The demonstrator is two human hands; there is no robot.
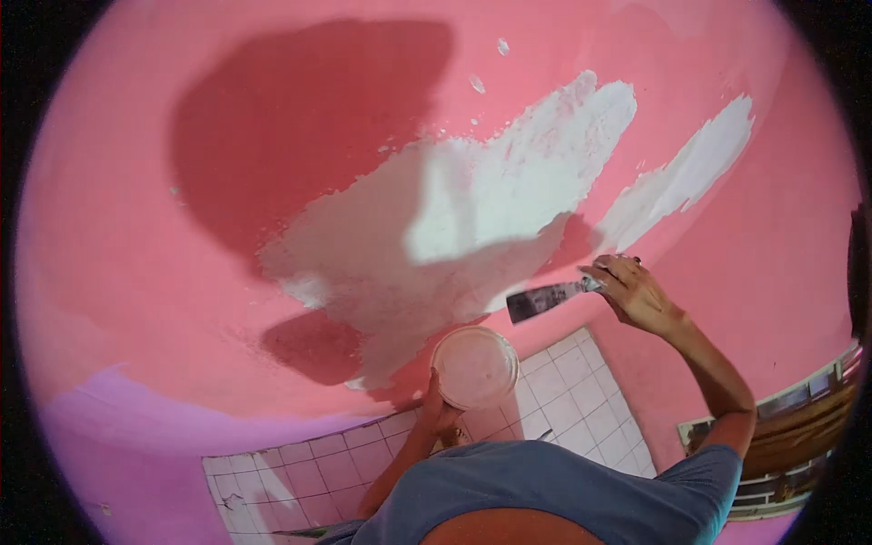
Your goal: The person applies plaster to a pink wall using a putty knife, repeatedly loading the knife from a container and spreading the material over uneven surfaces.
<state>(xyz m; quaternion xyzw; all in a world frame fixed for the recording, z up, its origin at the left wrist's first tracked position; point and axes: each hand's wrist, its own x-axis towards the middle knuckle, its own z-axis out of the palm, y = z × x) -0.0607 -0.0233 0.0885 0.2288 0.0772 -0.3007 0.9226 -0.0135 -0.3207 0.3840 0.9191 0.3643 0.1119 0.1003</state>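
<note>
My right hand (636, 295) is closed round the handle of a putty knife (545, 301). The knife's broad metal blade points left, with whitish smears on it, and appears held off the wall. Lower and to the left, my left hand (440, 407) grips the side of a round, pale plastic tub (475, 368). Whitish residue shows in the tub; how much it holds I cannot tell. In front of me a large rough patch of white filler (509, 182) spreads over the pink wall (118, 272). A narrower white patch (686, 177) lies to its right.
White square tiles (581, 391) cover an area below the pink wall. At the lower right is a louvred window (790, 427) with something brown across it. Purple paint (154, 422) shows at the lower left. My shadow falls over the filler.
</note>
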